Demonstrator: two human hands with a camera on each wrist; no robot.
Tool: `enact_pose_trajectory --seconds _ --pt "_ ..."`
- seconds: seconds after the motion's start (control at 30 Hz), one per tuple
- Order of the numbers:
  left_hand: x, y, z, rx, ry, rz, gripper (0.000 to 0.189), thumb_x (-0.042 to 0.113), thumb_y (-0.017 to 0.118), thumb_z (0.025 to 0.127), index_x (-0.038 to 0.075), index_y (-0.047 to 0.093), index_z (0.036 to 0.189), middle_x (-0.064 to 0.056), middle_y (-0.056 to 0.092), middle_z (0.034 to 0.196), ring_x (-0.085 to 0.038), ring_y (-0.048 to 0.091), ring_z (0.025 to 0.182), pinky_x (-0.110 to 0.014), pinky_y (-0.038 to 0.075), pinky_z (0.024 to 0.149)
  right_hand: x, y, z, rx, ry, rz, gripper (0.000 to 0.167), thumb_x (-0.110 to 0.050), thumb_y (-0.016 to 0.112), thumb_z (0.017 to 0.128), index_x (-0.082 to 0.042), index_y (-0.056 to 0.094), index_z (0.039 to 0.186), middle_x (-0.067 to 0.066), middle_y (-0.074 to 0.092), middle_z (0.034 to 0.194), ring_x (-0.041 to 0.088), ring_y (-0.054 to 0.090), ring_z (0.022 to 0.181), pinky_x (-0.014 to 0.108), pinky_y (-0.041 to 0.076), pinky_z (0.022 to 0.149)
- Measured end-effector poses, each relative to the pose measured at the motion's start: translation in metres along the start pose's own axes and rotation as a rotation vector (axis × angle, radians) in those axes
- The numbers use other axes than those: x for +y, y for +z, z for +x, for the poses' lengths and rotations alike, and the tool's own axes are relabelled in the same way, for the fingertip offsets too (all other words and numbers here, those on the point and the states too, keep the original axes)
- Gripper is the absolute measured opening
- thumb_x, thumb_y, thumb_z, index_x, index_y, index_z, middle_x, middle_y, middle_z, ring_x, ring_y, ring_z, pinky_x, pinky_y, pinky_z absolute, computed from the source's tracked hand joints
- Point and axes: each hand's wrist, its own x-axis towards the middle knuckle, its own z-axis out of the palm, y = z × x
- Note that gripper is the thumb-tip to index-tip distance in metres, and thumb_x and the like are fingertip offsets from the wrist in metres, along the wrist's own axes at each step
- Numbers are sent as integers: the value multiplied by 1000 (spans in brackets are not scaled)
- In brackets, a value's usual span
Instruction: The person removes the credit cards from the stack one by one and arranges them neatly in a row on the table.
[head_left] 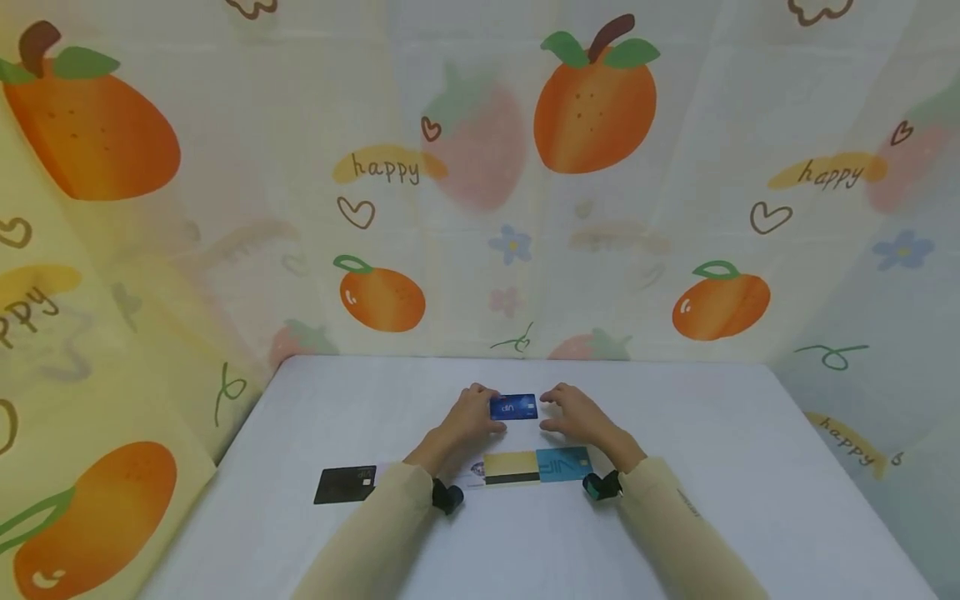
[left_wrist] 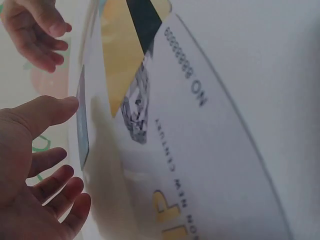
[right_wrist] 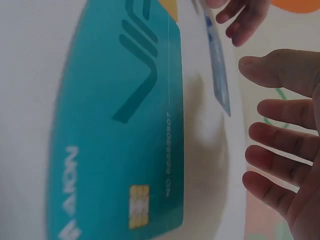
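A blue bank-style card (head_left: 516,407) with a chip lies on the white table between the two hands. Around its left end is my left hand (head_left: 468,414), fingers loosely spread; in the left wrist view the thumb (left_wrist: 62,107) tip meets or overlaps the card's edge, and I cannot tell whether it touches. My right hand (head_left: 583,417) is just off the card's right end, its fingers parted with nothing between them. Nearer the body, a white card (left_wrist: 200,150), a yellow card with a dark stripe (head_left: 510,467) and a teal card (right_wrist: 125,150) form a row.
A black card (head_left: 345,485) lies to the left of the row, by the left sleeve (head_left: 375,533). The left forearm covers part of the row. Behind the white table (head_left: 675,400) hangs a fruit-patterned curtain (head_left: 480,275), which also runs along both sides.
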Motion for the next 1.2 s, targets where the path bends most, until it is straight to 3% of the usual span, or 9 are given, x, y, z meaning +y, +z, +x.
enact_pose_trajectory --seconds 0.17,0.43,0.67,0.8,1.2 --pt "-3 3 8 -10 1 24 64 30 77 82 13 52 138 -10 48 139 -25 47 126 -43 39 110 -3 4 17 -29 -46 -50 47 -21 77 81 0 64 121 16 62 119 32 57 113 47 44 103" --pt "-8 3 18 -17 57 41 64 26 76 82 12 53 139 -10 51 138 -25 46 122 -42 40 108 -5 13 37 -88 23 -83 51 -20 77 82 -3 61 127 14 59 128 29 55 119 43 42 106" --pt "-13 2 20 -33 86 20 59 25 77 83 14 56 137 -9 53 136 -25 46 122 -42 40 108 -3 13 42 -106 -17 -107 51 -16 77 81 -2 61 127 15 61 127 31 55 118 44 42 105" --pt "-14 1 23 -41 99 27 58 25 77 82 12 58 135 -10 54 133 -25 46 119 -41 40 107 -6 10 45 -127 1 -88 52 -16 78 80 -2 61 128 15 60 128 30 55 118 44 42 106" --pt "-15 2 28 -67 83 42 57 29 78 79 13 60 131 -9 54 125 -22 48 112 -41 42 104 -4 8 49 -191 13 -91 53 -18 76 82 -3 60 129 13 56 124 26 54 112 42 44 103"
